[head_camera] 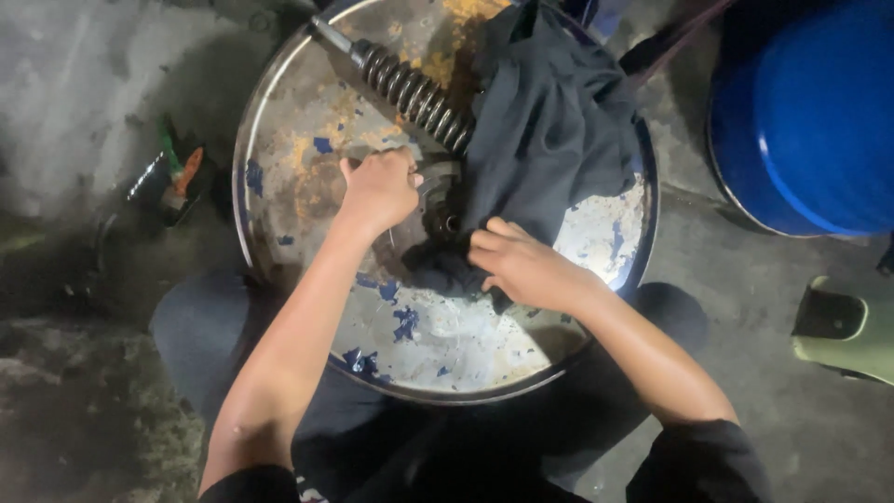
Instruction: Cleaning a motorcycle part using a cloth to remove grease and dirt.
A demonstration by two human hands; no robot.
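1. Shock absorber [414, 93], a dark coil spring on a metal rod, lay slanted across the upper part of a round drum lid [279, 140], its lower end hidden under a dark cloth [549, 130]
2. Left hand [380, 191] was closed in a fist just below the spring's lower end, fingers curled around a part I could not make out
3. Right hand [526, 265] was clamped on a bunched fold of the cloth, pressing it against the dark metal piece between the two hands
4. Hands were close together but not touching
5. Drum lid was worn, with blue paint flakes and rust
6. Blue barrel [810, 112] stood at the right on the concrete floor [74, 84], a green sandal [847, 331] below it
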